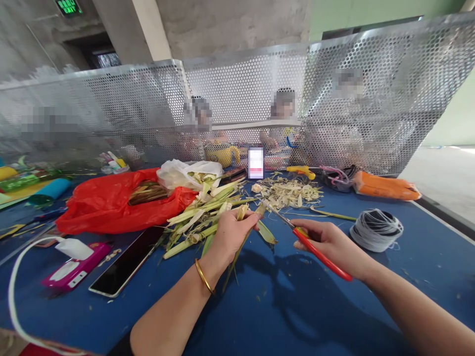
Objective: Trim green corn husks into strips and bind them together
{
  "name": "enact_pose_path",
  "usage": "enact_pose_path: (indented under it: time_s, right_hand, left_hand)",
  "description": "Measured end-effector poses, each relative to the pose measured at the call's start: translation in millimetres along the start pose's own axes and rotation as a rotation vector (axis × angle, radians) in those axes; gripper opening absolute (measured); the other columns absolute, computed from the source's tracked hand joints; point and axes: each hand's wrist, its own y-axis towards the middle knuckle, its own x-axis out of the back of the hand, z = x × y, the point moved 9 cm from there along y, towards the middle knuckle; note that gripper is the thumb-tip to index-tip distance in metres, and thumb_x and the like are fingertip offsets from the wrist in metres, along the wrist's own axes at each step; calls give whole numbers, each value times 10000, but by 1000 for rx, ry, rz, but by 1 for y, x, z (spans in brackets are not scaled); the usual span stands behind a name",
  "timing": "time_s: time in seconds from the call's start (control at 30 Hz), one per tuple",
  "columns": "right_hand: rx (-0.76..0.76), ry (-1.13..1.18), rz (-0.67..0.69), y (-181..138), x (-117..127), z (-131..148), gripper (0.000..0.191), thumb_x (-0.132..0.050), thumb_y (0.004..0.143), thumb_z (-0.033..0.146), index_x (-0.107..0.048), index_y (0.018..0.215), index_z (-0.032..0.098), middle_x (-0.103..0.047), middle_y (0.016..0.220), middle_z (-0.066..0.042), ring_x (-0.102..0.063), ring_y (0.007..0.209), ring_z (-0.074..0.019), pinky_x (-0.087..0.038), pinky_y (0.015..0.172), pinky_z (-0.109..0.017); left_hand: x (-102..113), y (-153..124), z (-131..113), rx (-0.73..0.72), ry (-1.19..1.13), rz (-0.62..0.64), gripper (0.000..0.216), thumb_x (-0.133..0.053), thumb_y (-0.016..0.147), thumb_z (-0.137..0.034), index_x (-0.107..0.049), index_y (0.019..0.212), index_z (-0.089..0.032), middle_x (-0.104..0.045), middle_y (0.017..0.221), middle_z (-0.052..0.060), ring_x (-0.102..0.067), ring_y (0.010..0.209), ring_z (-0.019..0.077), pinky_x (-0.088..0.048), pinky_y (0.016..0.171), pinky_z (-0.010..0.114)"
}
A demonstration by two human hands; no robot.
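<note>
My left hand (234, 231), with a gold bangle (204, 277) on its wrist, is closed round a few green-and-cream leaf strips that look like corn husk (265, 231). In my right hand (324, 242) is a pair of scissors (315, 252) with red handles; the blades point up and left, their tips close to the top of the held husk. Behind my left hand lies a pile of long husk strips (185, 242). Short cream trimmings (297, 190) are heaped beyond the scissors.
Left of the pile sit a red plastic bag (107, 200), a dark phone (128, 262) and a magenta power strip (72, 269) with a white plug. A grey yarn ball (375, 230), an orange packet (386, 185) and a yellow glue gun (301, 171) stand right. Behind a perforated metal screen (241, 79) sit several people.
</note>
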Motion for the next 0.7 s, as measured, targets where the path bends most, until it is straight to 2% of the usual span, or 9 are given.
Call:
enact_pose_path:
  time_s: [0.13,0.3,0.47,0.53,0.6,0.7]
  right_hand:
    - [-5,-17,-7,0,1,2,433,-668,757,482,-654,1064,176,-452,667,42,-387,599,-115,-362,551,-239]
    - [16,-40,-54,0,3,6,474,-689,735,469,-666,1096,163,-498,654,40,-415,594,-117,-380,553,-239]
    - [18,-144,-109,3,9,-1,532,-629,771,527,-629,1161,165,-508,635,41,-456,589,-131,-367,555,-246]
    - [-8,-321,-167,4,17,-5,519,-582,801,538,-613,1178,182,-574,665,18,-518,610,-156,-374,562,-254]
    - [-34,-612,-189,4,21,-7,454,-534,839,507,-611,1159,194,-661,756,-36,-595,678,-204,-378,575,-271]
    - [-91,-1002,-129,5,17,-14,353,-512,859,365,-591,1128,150,-711,881,-134,-659,764,-285,-367,572,-298]
  left_hand:
    - [0,0,0,1,-9,0,315,-672,715,-413,-655,532,-157,-604,543,-2,-458,521,111,-318,525,232]
    - [0,-1,2,48,-54,-3,312,-694,685,-421,-648,520,-160,-554,494,-20,-406,469,95,-276,484,235]
    - [-1,-2,3,80,-100,8,300,-713,671,-402,-639,504,-164,-505,451,-36,-373,437,82,-259,468,238]
    - [-2,-3,3,91,-148,26,308,-722,669,-403,-630,497,-165,-481,433,-43,-348,421,73,-249,459,238]
    - [-4,-5,3,116,-217,51,299,-725,671,-402,-641,515,-162,-470,430,-45,-302,400,58,-216,438,237]
    - [-8,-10,2,161,-337,118,242,-722,679,-402,-721,670,-160,-551,524,-24,-238,395,35,-143,416,236]
